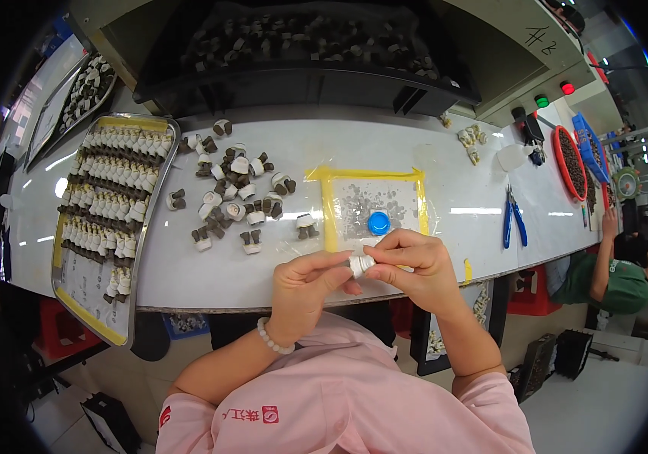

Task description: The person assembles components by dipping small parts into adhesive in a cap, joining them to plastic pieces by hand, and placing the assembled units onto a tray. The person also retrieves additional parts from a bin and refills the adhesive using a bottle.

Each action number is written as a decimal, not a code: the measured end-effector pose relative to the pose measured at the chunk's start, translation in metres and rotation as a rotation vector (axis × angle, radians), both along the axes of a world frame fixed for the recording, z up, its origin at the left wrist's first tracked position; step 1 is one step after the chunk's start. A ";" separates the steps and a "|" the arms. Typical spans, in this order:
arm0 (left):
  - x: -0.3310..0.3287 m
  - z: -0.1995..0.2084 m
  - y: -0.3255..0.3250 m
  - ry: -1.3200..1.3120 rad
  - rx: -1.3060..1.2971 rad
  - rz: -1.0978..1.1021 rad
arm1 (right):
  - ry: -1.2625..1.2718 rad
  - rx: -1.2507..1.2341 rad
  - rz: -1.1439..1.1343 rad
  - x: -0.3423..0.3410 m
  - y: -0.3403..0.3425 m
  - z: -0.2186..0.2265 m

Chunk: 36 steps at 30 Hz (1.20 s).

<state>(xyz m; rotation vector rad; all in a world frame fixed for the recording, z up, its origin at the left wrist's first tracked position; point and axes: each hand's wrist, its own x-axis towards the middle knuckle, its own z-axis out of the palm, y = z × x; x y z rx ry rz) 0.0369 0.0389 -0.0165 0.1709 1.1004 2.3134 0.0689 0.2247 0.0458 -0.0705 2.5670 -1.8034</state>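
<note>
A small white ribbed piece (360,264), perhaps a figurine part, is pinched between the fingertips of my left hand (300,293) and my right hand (421,271), near the table's front edge. Just beyond them is a round blue cap or dish (378,222). It sits on a stained sheet (354,198) bordered with yellow tape. To the left of my hands lie several loose figurine parts (250,240), white above with dark brown feet. My fingers partly cover the held piece.
At left, a metal tray (91,318) holds rows of similar parts. A black bin (294,89) of pieces stands at the back. Blue-handled pliers (514,219), a white bottle (513,157) and a red basket (571,163) are right. A person in green (623,284) sits beyond.
</note>
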 end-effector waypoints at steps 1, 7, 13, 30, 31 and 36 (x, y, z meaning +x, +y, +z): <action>-0.001 0.001 0.001 -0.003 -0.002 -0.009 | -0.011 -0.027 -0.014 0.001 0.000 -0.002; -0.001 0.003 0.002 -0.038 0.012 -0.014 | 0.012 -0.052 -0.043 0.003 -0.001 -0.010; -0.007 0.009 0.000 -0.068 -0.020 -0.057 | -0.005 0.011 0.058 -0.007 0.020 -0.004; -0.033 0.087 -0.271 0.557 -1.109 0.928 | 0.053 0.714 -0.589 -0.048 0.196 -0.052; -0.032 0.085 -0.284 0.553 -1.117 0.942 | 0.093 0.681 -0.579 -0.046 0.197 -0.053; -0.045 0.056 -0.294 0.472 -1.280 0.684 | 0.000 0.538 -0.586 -0.030 0.161 -0.045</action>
